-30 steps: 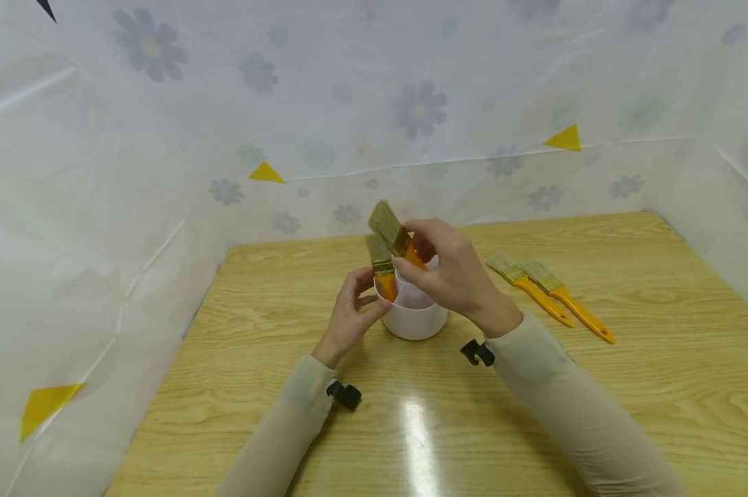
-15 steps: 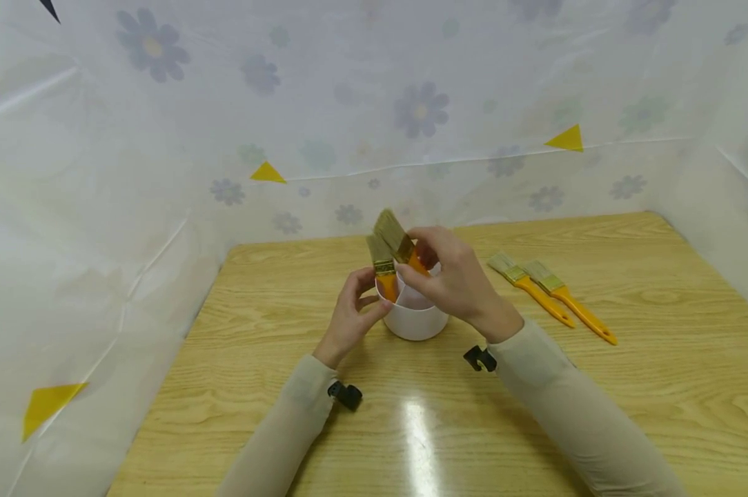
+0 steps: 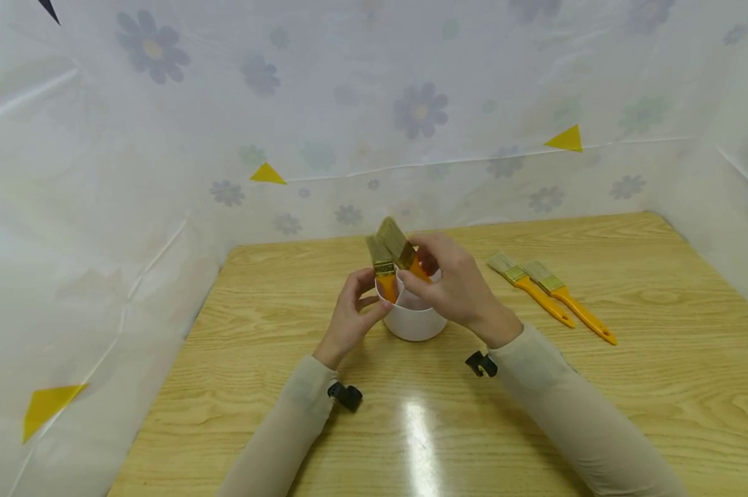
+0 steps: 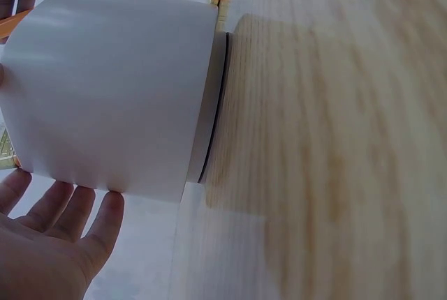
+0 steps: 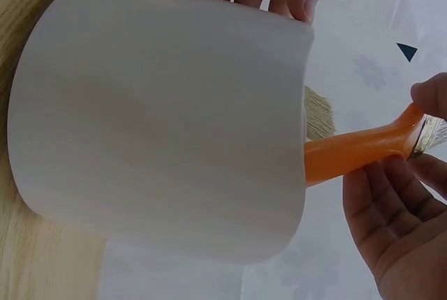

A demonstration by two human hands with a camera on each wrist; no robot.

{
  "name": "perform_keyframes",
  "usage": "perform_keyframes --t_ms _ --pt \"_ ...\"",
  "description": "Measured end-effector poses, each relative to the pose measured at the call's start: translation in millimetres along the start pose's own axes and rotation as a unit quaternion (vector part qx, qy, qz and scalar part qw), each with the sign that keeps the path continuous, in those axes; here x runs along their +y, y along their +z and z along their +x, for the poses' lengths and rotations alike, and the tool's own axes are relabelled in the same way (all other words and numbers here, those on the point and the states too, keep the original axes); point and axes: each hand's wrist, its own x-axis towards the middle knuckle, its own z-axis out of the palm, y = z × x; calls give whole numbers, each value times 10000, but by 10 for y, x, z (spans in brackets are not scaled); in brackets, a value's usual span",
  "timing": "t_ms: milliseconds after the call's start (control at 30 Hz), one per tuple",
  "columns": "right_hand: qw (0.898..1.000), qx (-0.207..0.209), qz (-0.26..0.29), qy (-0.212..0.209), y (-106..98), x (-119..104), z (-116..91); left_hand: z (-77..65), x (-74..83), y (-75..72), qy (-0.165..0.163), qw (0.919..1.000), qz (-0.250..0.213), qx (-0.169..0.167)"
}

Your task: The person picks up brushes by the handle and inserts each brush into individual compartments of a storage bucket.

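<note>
A white round holder with inner dividers stands on the table. My left hand grips its left side, thumb at the rim and fingers round the wall. One paintbrush with an orange handle leans bristles-up in the left compartment. Above the right part, my right hand pinches a second paintbrush near its metal band, bristles up and tilted left. In the right wrist view, the orange handle passes down behind the rim of the holder; its lower end is hidden.
Two more paintbrushes, one nearer the holder and one to its right, lie side by side on the wooden table. Behind the table hangs a flowered plastic sheet with yellow triangles. Small black devices sit at both wrists.
My right hand has lowered the paintbrush slightly, so its handle is deeper in the holder. The left hand keeps its grip, and the brushes on the table have not moved.
</note>
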Motion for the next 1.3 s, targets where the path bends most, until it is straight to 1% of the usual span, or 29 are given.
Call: perform_keyframes --t_ms 333,533,1033,1300 --pt "9999 47 -85 114 21 12 -42 -7 9 2 -16 10000 31 3" --pt "9997 30 -11 240 28 14 -57 -5 11 2 13 10000 53 -9" --pt "9991 144 11 409 47 16 -87 1 21 4 23 10000 73 -3" --pt "9990 160 -9 411 63 34 -103 0 15 2 52 9999 88 -14"
